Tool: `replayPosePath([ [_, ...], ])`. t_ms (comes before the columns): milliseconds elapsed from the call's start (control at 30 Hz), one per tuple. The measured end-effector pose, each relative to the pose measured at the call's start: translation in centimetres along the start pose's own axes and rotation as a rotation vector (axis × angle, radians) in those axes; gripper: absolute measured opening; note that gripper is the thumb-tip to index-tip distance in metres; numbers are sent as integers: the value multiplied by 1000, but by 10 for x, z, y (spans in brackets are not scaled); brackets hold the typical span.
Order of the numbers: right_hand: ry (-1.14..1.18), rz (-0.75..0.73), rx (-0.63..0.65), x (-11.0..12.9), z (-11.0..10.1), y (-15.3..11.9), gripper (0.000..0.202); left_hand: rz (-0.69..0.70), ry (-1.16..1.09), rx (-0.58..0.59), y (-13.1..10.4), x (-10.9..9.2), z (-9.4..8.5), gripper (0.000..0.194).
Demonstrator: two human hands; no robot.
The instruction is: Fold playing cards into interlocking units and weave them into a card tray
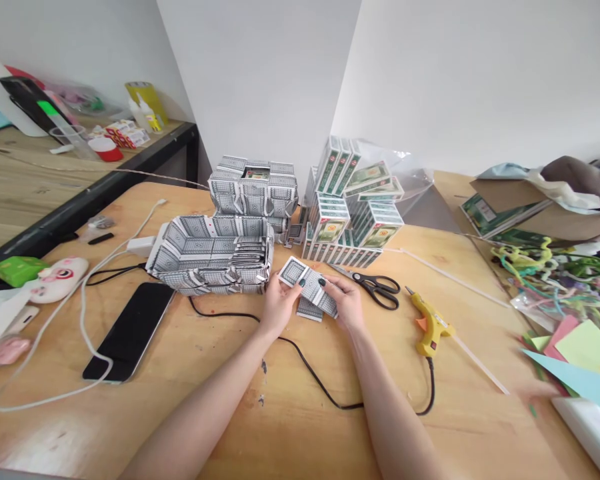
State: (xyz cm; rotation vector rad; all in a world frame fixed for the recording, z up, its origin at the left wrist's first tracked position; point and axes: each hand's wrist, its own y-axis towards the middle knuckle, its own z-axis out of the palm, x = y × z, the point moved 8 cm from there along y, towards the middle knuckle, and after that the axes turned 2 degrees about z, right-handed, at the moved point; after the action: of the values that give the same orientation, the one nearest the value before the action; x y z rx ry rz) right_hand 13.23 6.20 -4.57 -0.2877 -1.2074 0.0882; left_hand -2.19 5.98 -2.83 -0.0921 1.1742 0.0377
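Observation:
My left hand and my right hand pinch grey-patterned playing cards from either end, thumbs on top. The cards look joined or overlapped in a strip; exactly how is hard to see. Beneath them, another playing card lies on the table, partly covered. Left of my hands sits an open basket built of folded cards, with loose cards inside. A similar boxy card structure stands behind it. Black-handled scissors rest just beyond my right hand, and a yellow glue gun lies further right.
Boxed card decks are stacked at the back against the wall. A phone and a white cable lie at left. The glue gun's black cord crosses under my forearms. Colourful pipe cleaners and paper sheets fill the right side.

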Motion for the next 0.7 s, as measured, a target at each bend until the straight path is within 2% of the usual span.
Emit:
replayPosePath([
  [167, -106, -88, 28, 12, -1, -5, 19, 89, 104, -56, 1, -3, -8, 31],
  [333, -113, 13, 297, 10, 19, -13, 26, 144, 142, 104, -4, -5, 2, 54],
  [400, -188, 36, 373, 6, 26, -16, 24, 195, 239, 124, -6, -10, 4, 54],
  [533, -215, 27, 340, 3, 29, -15, 23, 280, 529, 153, -8, -20, 10, 25],
  [600, -177, 22, 322, 3, 29, -14, 26, 302, 607, 200, -9, -23, 15, 24],
  [700, -149, -9, 320, 5, 31, -14, 30, 355, 657, 205, -11, -28, 18, 32],
])
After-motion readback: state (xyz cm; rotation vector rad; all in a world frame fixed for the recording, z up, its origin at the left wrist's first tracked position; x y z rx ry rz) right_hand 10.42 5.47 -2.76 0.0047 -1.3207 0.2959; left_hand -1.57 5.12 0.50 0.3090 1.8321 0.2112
